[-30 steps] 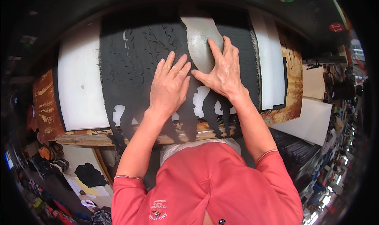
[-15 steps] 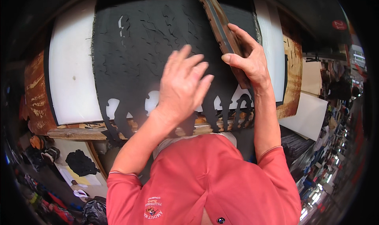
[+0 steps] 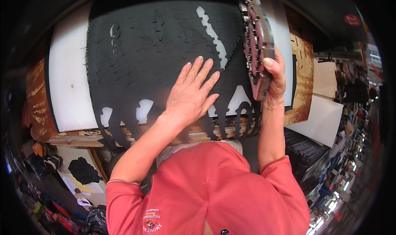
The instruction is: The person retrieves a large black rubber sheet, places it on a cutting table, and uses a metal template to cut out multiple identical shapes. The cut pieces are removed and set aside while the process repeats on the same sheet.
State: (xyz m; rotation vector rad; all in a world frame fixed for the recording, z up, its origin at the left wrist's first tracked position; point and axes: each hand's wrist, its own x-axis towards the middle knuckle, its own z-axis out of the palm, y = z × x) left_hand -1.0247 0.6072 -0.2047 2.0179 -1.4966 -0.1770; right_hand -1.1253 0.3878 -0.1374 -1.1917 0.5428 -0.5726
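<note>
A black sheet of material point(image 3: 136, 70) lies across the white board, scored with several wavy cut lines. Near its middle right a jagged slot shows white beneath, and its near edge hangs in ragged strips with rounded gaps. My left hand point(image 3: 191, 92) rests on this sheet, palm down, fingers stretched out and holding nothing. At the right, my right hand point(image 3: 275, 76) grips a long cutting die point(image 3: 258, 49) by its back and lower end. The die stands on edge, its metal blades and pinkish underside turned left; some of my right fingers are hidden behind it.
The white board point(image 3: 72, 70) lies on a worn wooden table point(image 3: 299, 82) with a rough front edge. A white sheet point(image 3: 319, 119) leans at the right, above a dark stack point(image 3: 307, 150). Black scraps point(image 3: 84, 171) lie on a lower surface at left.
My right hand has swung the die to the right and turned its bladed side into view. My left hand has come down flat, and the black sheet has shifted left, a white slot now showing.
</note>
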